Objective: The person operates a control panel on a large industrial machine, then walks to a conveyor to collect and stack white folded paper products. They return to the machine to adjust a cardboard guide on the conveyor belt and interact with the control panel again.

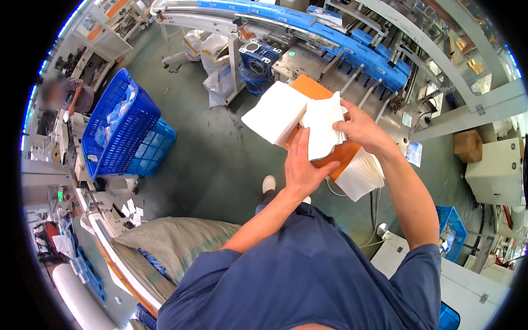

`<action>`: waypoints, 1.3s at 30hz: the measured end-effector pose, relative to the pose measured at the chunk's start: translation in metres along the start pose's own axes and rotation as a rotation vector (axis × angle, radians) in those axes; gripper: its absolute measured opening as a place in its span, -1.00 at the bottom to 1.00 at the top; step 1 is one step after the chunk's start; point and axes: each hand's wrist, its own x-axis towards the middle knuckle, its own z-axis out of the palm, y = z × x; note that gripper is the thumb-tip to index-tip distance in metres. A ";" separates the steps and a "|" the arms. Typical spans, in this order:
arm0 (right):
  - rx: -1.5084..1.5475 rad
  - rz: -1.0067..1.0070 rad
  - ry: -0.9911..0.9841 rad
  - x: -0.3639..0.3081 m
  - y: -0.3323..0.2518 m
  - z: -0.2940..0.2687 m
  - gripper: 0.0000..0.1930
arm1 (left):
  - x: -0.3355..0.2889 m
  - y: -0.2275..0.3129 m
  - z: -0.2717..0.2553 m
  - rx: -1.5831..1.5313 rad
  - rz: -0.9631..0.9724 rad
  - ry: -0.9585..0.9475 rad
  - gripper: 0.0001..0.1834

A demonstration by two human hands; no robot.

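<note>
A loose stack of thin white sheets point(323, 124), soft like tissue, lies over an orange surface point(344, 157) in front of me. My right hand point(360, 127) grips its right edge, with the thumb on top and the other fingers around the far side. My left hand point(302, 168) touches the stack's left, near edge; its fingers are stretched and its thumb points away over the orange surface. Left of this stack is a thicker white stack point(275, 113). Another white stack point(360, 175), fanned along its near side, sits by the orange surface's near right end.
Blue crates point(124, 124) stand on the floor to the left, the upper one holding plastic-wrapped items. A machine with a blue-segmented conveyor point(352, 47) runs across the far side. A large greyish sack point(176, 242) lies near left. A person point(80, 96) is at the far left.
</note>
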 end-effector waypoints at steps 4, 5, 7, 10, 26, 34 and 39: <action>0.086 0.133 -0.113 -0.015 -0.023 -0.003 -0.37 | -0.008 -0.002 -0.009 -0.114 -0.152 -0.037 -0.12; 0.161 0.190 -0.140 -0.015 -0.022 -0.011 -0.38 | -0.010 -0.001 -0.012 -0.198 -0.205 -0.032 -0.14; 0.223 0.241 -0.210 -0.014 -0.023 -0.019 -0.38 | -0.016 0.003 -0.021 -0.353 -0.314 -0.024 -0.19; 0.153 0.186 -0.299 -0.008 -0.025 -0.029 -0.36 | -0.016 0.000 -0.023 -0.522 -0.407 -0.001 -0.19; -0.379 -0.136 -0.317 0.000 -0.031 -0.021 0.01 | -0.023 -0.012 -0.023 -1.400 -0.761 -0.091 -0.15; -0.432 -0.112 -0.211 -0.015 -0.029 -0.010 0.08 | -0.029 0.015 -0.039 -1.311 -0.650 0.060 0.26; -0.509 -0.262 -0.166 -0.016 -0.011 -0.004 0.12 | -0.026 0.034 -0.042 -0.847 -0.602 0.057 0.06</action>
